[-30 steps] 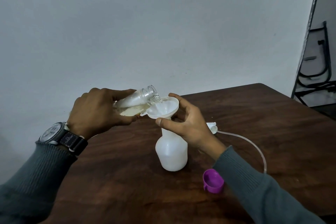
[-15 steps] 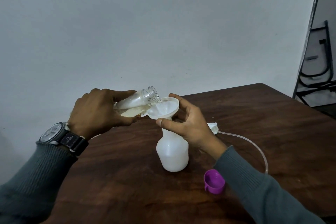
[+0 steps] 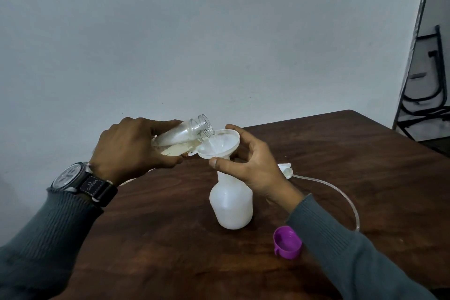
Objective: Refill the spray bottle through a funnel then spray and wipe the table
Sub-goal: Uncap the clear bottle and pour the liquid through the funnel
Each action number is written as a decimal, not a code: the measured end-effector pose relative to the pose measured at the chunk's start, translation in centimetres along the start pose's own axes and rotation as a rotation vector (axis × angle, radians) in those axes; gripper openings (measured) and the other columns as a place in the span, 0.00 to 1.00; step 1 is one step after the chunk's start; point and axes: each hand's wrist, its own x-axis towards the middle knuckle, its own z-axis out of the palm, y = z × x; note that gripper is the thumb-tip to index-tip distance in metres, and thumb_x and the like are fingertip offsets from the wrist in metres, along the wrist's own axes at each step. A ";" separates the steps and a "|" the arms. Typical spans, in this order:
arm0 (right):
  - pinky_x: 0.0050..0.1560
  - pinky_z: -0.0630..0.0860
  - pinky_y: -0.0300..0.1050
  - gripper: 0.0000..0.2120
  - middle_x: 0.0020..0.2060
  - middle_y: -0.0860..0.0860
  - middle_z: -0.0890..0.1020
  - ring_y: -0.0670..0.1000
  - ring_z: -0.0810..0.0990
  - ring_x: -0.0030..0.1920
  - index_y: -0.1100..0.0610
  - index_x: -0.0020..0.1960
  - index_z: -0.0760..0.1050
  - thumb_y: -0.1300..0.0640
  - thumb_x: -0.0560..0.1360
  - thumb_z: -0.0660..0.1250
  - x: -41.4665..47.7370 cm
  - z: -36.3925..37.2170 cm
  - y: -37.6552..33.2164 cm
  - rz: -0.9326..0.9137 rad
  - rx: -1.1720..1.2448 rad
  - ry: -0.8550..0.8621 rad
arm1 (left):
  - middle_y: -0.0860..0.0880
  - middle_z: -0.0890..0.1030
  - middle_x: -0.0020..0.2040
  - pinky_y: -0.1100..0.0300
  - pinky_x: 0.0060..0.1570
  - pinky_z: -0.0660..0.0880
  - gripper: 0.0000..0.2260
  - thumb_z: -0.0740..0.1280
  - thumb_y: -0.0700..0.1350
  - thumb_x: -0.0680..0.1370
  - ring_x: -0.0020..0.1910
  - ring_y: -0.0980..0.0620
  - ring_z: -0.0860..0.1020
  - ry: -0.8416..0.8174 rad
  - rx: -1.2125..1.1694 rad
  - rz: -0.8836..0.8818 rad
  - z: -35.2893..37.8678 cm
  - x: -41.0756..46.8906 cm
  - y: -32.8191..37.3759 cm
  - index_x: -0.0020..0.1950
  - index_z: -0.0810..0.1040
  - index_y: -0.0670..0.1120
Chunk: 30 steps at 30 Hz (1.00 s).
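Observation:
A white spray bottle [image 3: 231,204] stands upright on the dark wooden table [image 3: 341,153], its top off. A white funnel [image 3: 219,145] sits in its neck. My right hand [image 3: 253,163] grips the funnel's rim and stem, thumb in front. My left hand [image 3: 131,148] holds a clear plastic bottle [image 3: 185,135] tilted nearly flat, its open mouth over the funnel's bowl, pale liquid lying low inside it. The white spray head [image 3: 286,169] lies behind my right wrist, its clear tube [image 3: 341,192] curving to the right.
A purple cap [image 3: 287,241] lies open side up near my right forearm. The grey wall [image 3: 194,43] stands close behind the table's far edge. A black metal frame [image 3: 431,95] stands beyond the table's right corner.
The clear bottle stays tilted over the funnel with almost no shift. Both hands hold their places.

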 end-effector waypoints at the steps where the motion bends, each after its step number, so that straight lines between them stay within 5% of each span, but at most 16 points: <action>1: 0.52 0.80 0.40 0.26 0.49 0.42 0.85 0.46 0.82 0.50 0.40 0.57 0.77 0.64 0.69 0.82 0.0 0.0 0.1 -0.001 -0.001 -0.003 | 0.56 0.85 0.40 0.57 0.36 0.75 0.30 0.78 0.62 0.64 0.39 0.52 0.80 -0.001 0.004 0.001 0.0 0.0 0.0 0.64 0.74 0.75; 8: 0.52 0.80 0.40 0.26 0.47 0.40 0.86 0.45 0.82 0.50 0.40 0.56 0.77 0.64 0.69 0.82 -0.1 0.0 -0.1 0.001 0.002 -0.003 | 0.56 0.85 0.40 0.57 0.35 0.73 0.31 0.78 0.63 0.64 0.39 0.52 0.80 -0.018 0.027 -0.003 -0.2 0.0 -0.1 0.65 0.74 0.74; 19: 0.57 0.81 0.45 0.32 0.58 0.51 0.85 0.55 0.83 0.58 0.45 0.66 0.74 0.61 0.68 0.83 0.1 0.0 0.1 0.026 0.004 0.015 | 0.57 0.85 0.41 0.57 0.36 0.71 0.31 0.78 0.64 0.64 0.40 0.52 0.79 -0.035 0.018 -0.017 -0.2 0.1 -0.1 0.65 0.73 0.75; 25: 0.54 0.80 0.41 0.27 0.51 0.42 0.85 0.46 0.82 0.52 0.40 0.58 0.77 0.62 0.68 0.82 0.0 0.2 -0.2 0.014 -0.010 0.002 | 0.56 0.86 0.43 0.56 0.38 0.74 0.31 0.78 0.64 0.64 0.41 0.51 0.80 -0.044 0.029 -0.017 -0.3 0.1 -0.2 0.65 0.72 0.76; 30: 0.53 0.81 0.40 0.29 0.55 0.46 0.85 0.51 0.84 0.55 0.41 0.61 0.76 0.62 0.68 0.83 0.0 0.1 -0.2 0.020 -0.001 0.013 | 0.56 0.86 0.42 0.55 0.39 0.75 0.31 0.78 0.64 0.64 0.42 0.50 0.80 -0.037 0.023 -0.019 -0.2 0.1 -0.3 0.64 0.73 0.76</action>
